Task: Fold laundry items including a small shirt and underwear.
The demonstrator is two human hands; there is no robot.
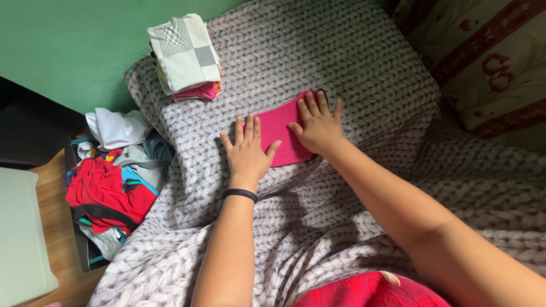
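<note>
A folded pink cloth [280, 135] is pressed flat on the grey blanket [364, 62] by the left hand [248, 152] and right hand [317, 126], both spread wide and holding nothing; the fold could be skewed if the loose blanket slid underneath.

A bright pink cloth [277, 132] lies flat on a grey bed cover printed with a cable-knit pattern [352, 68]. It is folded into a small, roughly rectangular shape, set at a slant so that its long side runs from lower left up to upper right. Its surface looks smooth, with no clear wrinkles showing. A thin dark edge shows at its upper right corner and along its lower right side. Much of its left end and its right half are covered, so the full outline cannot be seen.
</note>
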